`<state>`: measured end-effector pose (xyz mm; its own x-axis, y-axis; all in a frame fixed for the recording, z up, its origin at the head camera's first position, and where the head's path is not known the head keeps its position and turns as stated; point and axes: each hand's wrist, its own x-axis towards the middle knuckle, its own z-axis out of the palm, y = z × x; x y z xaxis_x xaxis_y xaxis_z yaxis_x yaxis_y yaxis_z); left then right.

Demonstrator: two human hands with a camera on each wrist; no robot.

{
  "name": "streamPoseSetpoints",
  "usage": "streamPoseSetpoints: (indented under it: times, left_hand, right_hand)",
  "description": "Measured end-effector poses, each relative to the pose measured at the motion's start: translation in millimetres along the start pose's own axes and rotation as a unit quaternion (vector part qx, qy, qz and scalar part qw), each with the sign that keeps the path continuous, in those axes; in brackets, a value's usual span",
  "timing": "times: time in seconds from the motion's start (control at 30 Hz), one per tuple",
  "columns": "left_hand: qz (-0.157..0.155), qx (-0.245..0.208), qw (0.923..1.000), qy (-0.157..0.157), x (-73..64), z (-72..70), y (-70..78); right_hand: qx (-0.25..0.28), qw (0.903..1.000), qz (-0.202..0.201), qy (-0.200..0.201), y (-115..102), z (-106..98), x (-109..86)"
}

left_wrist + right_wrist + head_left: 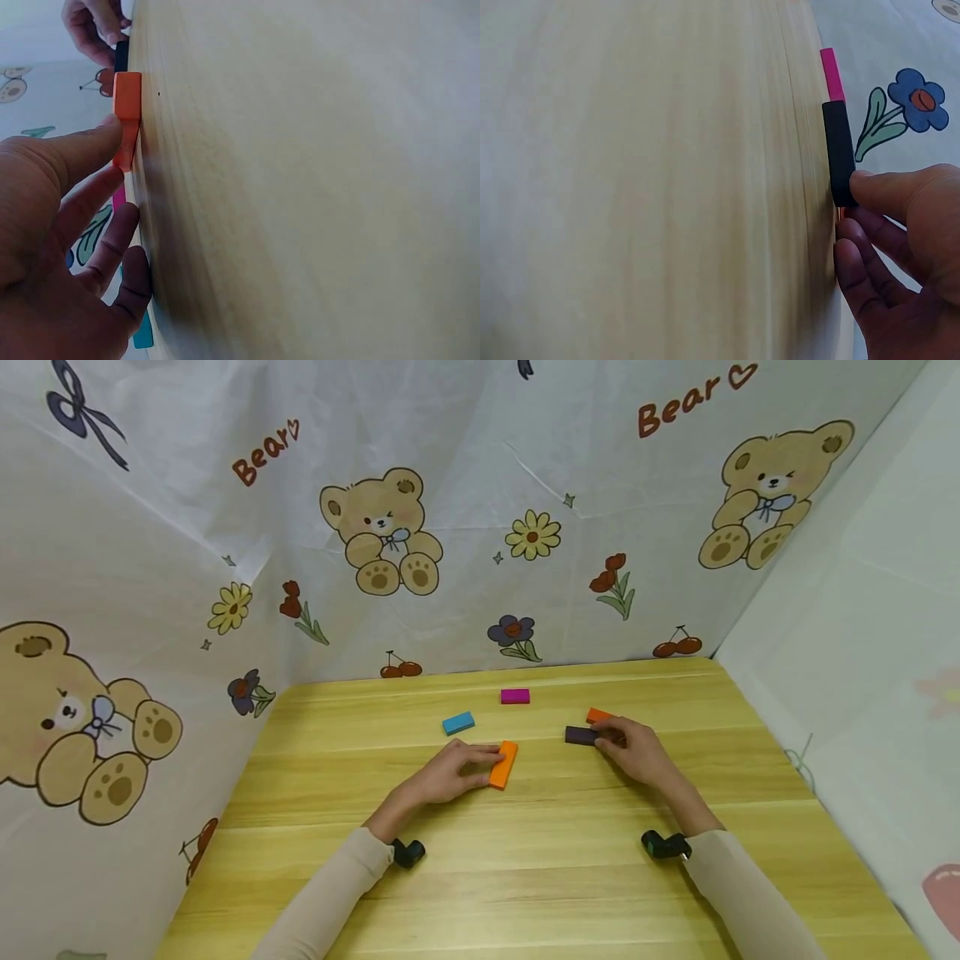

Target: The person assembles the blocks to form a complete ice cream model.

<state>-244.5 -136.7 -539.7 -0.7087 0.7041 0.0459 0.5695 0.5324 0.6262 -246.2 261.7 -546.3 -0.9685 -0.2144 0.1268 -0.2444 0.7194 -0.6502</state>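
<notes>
Across the wood-grain bench, the left hand pinches the near orange block, its long axis running near to far, while the right hand pinches the right end of the dark block, lying left-to-right, farther right and beyond.

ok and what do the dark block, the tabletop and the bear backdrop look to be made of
Dark block: painted wood or plastic, fairly matt; even colour, crisp edges leave both open.
Tabletop: wood or wood-look laminate, smooth; long grain streaks show.
Bear backdrop: probably printed fabric, though thin plastic is possible; wrinkles and soft folds show.
</notes>
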Motion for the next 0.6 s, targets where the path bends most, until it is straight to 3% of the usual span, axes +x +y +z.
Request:
streamPoseSetpoints:
  times: [0.3, 0.6]
  left_hand:
    - [-0.017, -0.004, 0.9998, 0.004, 0.0, 1.2, 0.7]
    - [-0.037, 0.028, 0.9987, 0.023, -1.7, 7.0, 7.9]
  right_hand:
    - [-0.007, 0.9999, 0.003, 0.008, -2.2, 2.2, 1.9]
    - [-0.004, 0.9998, -0.001, 0.018, -8.8, 8.2, 5.9]
